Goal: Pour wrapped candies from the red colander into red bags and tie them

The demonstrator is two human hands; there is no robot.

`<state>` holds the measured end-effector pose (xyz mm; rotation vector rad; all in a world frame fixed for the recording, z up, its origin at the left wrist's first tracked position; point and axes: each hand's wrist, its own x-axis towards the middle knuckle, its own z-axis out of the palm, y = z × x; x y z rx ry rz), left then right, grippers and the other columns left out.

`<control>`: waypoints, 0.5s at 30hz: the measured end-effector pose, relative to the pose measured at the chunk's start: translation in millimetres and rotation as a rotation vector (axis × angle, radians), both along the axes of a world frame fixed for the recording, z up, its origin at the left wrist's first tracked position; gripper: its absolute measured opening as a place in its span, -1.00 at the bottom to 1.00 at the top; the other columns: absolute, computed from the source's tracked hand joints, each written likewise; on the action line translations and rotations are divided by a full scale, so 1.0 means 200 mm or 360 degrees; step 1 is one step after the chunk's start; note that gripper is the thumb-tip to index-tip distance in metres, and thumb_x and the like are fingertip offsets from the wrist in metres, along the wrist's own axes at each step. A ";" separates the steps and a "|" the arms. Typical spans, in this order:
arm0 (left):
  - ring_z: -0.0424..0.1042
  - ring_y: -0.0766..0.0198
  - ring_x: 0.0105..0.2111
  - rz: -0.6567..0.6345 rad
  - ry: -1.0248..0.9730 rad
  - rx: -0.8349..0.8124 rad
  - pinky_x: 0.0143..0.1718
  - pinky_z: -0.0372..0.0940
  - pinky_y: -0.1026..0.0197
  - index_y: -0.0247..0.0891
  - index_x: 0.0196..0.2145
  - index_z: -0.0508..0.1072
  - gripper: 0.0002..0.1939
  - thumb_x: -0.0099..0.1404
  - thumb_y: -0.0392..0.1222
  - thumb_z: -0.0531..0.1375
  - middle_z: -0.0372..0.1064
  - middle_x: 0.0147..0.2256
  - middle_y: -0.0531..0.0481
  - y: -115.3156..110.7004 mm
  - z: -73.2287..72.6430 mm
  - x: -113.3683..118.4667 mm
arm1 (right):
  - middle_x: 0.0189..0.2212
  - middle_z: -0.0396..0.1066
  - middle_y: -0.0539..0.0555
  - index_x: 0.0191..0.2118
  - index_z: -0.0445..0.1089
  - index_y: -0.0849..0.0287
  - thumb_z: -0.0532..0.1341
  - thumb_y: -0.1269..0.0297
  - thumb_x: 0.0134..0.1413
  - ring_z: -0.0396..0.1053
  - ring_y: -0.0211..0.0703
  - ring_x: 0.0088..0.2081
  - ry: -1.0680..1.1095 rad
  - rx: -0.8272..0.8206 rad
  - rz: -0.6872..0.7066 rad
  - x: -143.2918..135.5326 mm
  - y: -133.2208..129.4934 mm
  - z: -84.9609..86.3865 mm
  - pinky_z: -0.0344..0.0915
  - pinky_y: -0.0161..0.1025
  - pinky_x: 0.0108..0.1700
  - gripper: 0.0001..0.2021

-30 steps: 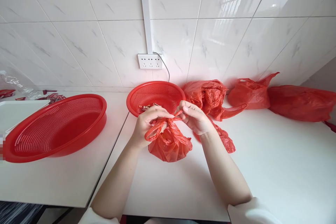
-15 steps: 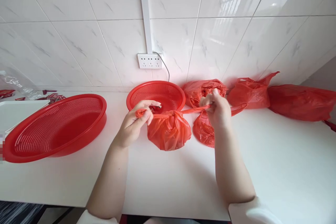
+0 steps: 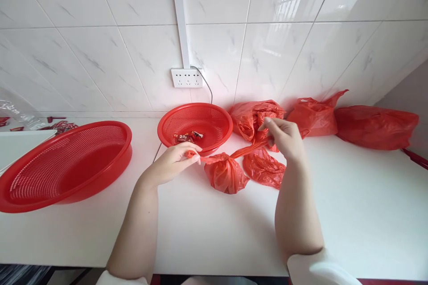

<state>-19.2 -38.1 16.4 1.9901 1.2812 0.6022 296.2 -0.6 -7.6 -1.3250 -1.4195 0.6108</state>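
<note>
A filled red plastic bag [image 3: 226,176] with its neck gathered is between my hands, low over the white table. My left hand [image 3: 174,160] pinches one of its twisted handles on the left. On the other side, my right hand [image 3: 282,136] grips the opposite handle, stretched up to the right. Behind my left hand stands a small red plastic basket [image 3: 214,121] with a few wrapped pieces [image 3: 189,136] in it. Another red bag [image 3: 264,167] lies crumpled just right of the held one, partly behind my right forearm.
A large red basket [image 3: 96,160] stands on the left, beside a white tray [image 3: 23,144] and clear plastic [image 3: 20,109]. Along the wall at right sit more red bags [image 3: 312,116], [image 3: 377,127]. A power strip [image 3: 187,78] is fixed to the tiles.
The held bag has come down and a little to the right, its gathered neck looking tighter. My left hand has moved right and lower, uncovering the wrapped pieces in the small basket.
</note>
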 end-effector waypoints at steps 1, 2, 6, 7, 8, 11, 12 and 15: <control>0.37 0.08 -0.07 0.0001 0.0097 -0.0002 -0.03 0.28 0.07 -0.14 -0.26 0.51 -0.71 0.27 0.06 0.10 0.43 -0.11 -0.03 0.00 -0.01 0.00 | -0.67 0.22 -0.02 -0.51 0.41 0.16 0.07 -0.12 0.15 0.18 -0.25 -0.61 -0.0242 -0.0083 0.0026 0.00 0.00 -0.01 0.10 -0.27 -0.53 -0.54; 0.37 0.07 -0.06 0.0007 0.0183 -0.0002 -0.04 0.30 0.07 -0.12 -0.26 0.51 -0.72 0.26 0.07 0.11 0.43 -0.08 -0.01 0.01 -0.02 0.00 | -0.62 0.30 0.03 -0.53 0.40 0.16 0.06 -0.12 0.16 0.26 -0.20 -0.54 -0.0486 -0.0134 0.0029 0.00 0.01 -0.01 0.14 -0.25 -0.47 -0.52; 0.39 0.07 -0.04 0.0115 0.0259 0.0016 -0.06 0.34 0.07 -0.03 -0.09 0.45 -0.66 0.24 0.09 0.11 0.42 -0.05 0.03 -0.02 0.00 0.00 | -0.29 0.45 0.16 -0.38 0.44 0.15 0.04 -0.09 0.19 0.36 0.02 -0.17 -0.1083 -0.0092 0.0152 -0.14 -0.01 -0.06 0.24 -0.15 -0.22 -0.57; 0.39 0.08 -0.03 0.0146 0.0238 0.0032 -0.04 0.34 0.06 -0.03 -0.07 0.43 -0.66 0.25 0.09 0.11 0.41 -0.04 0.03 -0.02 0.01 0.00 | -0.22 0.45 0.17 -0.25 0.44 0.13 0.04 -0.11 0.18 0.36 0.03 -0.12 -0.1125 -0.0064 0.0274 -0.21 -0.03 -0.08 0.26 -0.13 -0.16 -0.58; 0.39 0.09 -0.03 0.0173 0.0220 0.0048 -0.02 0.33 0.06 -0.02 -0.07 0.43 -0.66 0.26 0.10 0.10 0.41 -0.03 0.04 -0.03 0.02 0.00 | -0.14 0.44 0.17 -0.09 0.40 0.11 0.06 -0.13 0.16 0.36 0.02 -0.09 -0.1148 -0.0032 0.0445 -0.29 -0.05 -0.11 0.25 -0.11 -0.08 -0.55; 0.39 0.11 0.00 0.0220 0.0174 0.0072 0.03 0.30 0.08 -0.02 -0.09 0.44 -0.67 0.28 0.11 0.08 0.41 -0.02 0.05 -0.05 0.04 0.00 | 0.16 0.21 0.34 0.15 0.22 0.20 0.24 -0.24 -0.11 0.26 0.20 0.08 -0.1368 -0.0008 0.0619 -0.50 -0.11 -0.22 0.11 0.09 0.12 -0.21; 0.39 0.11 0.01 0.0221 0.0166 0.0064 0.04 0.30 0.09 -0.02 -0.10 0.44 -0.68 0.28 0.12 0.08 0.42 -0.02 0.05 -0.05 0.05 0.00 | 0.24 0.07 0.40 0.17 0.19 0.24 0.31 -0.21 -0.19 0.21 0.25 0.13 -0.1440 0.0003 0.0612 -0.54 -0.13 -0.26 0.07 0.13 0.15 -0.14; 0.39 0.13 0.02 0.0217 0.0171 0.0019 0.02 0.32 0.12 -0.03 -0.12 0.44 -0.68 0.28 0.12 0.08 0.43 -0.03 0.04 -0.05 0.04 0.01 | 0.29 -0.06 0.40 0.15 0.22 0.25 0.39 -0.04 -0.21 0.11 0.28 0.19 -0.1523 0.0112 0.0639 -0.59 -0.19 -0.36 0.06 0.14 0.17 -0.20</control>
